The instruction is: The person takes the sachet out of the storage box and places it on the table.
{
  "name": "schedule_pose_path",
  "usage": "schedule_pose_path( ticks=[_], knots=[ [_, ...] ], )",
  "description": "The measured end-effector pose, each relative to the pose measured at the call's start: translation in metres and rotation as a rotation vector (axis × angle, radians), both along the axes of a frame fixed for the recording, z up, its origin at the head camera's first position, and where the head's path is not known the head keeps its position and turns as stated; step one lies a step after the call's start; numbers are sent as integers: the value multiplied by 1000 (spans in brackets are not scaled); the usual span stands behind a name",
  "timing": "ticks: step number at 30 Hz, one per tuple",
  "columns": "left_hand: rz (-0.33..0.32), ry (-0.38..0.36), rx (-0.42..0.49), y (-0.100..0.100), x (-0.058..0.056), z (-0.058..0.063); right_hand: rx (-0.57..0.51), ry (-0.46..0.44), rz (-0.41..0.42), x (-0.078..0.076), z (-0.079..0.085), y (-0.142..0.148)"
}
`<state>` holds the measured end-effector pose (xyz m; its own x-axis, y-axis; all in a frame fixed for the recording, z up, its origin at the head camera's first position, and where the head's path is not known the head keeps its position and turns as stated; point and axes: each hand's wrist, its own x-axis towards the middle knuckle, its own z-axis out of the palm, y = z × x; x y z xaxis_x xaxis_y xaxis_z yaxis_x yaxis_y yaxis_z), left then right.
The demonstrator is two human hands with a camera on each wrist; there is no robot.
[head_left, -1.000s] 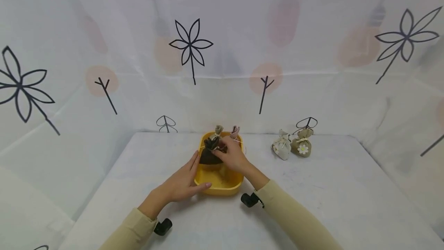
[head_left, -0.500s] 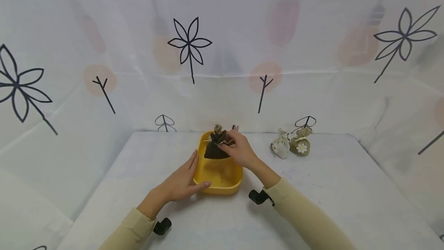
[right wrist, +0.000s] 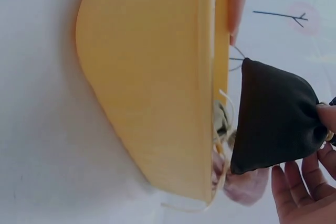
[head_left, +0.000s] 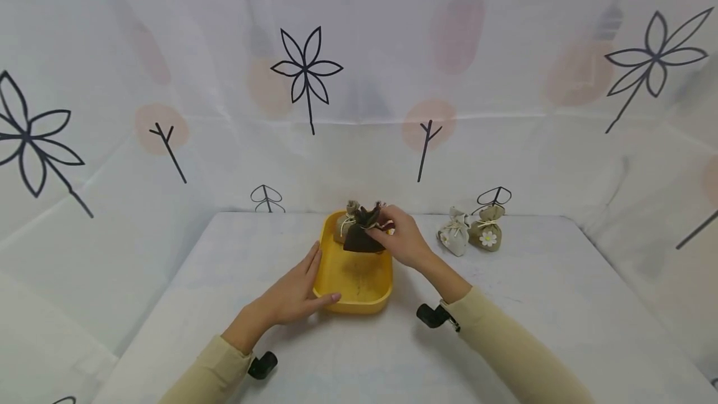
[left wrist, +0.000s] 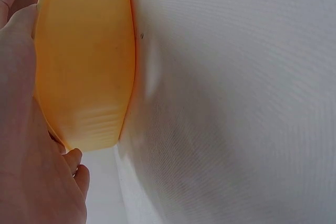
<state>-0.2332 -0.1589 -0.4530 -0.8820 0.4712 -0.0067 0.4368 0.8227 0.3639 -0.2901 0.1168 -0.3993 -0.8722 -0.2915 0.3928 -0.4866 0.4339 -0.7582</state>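
Grip of the right hand [head_left: 402,242] pinches the black pouch [head_left: 361,241] by its gathered neck; in the right wrist view the pouch hangs above the rim of the yellow tub [head_left: 356,308]. Since one second ago, it has risen and moved rightward, so I judge that it is being taken out. Left hand [head_left: 294,295] lies with straight fingers along the tub's side, its thumb at the near rim, and seems to steady it. The black pouch is of smooth cloth with a broad, straight bottom. The tub, with rounded corners, looks like rigid plastic. Beige pouch [head_left: 339,230] and pink pouch [right wrist: 245,187] are at its far end. White pouch [head_left: 457,239] and olive pouch [head_left: 477,237], apparently coarser, stand on the surface [head_left: 533,279], farther right.
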Motion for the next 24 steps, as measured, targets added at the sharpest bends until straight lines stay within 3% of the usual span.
schedule_pose_path(
  ticks=[24],
  knots=[
    [-1, -5, -2, 0, 0, 0, 33, 12, -101, 3, 5, 52]
  ],
)
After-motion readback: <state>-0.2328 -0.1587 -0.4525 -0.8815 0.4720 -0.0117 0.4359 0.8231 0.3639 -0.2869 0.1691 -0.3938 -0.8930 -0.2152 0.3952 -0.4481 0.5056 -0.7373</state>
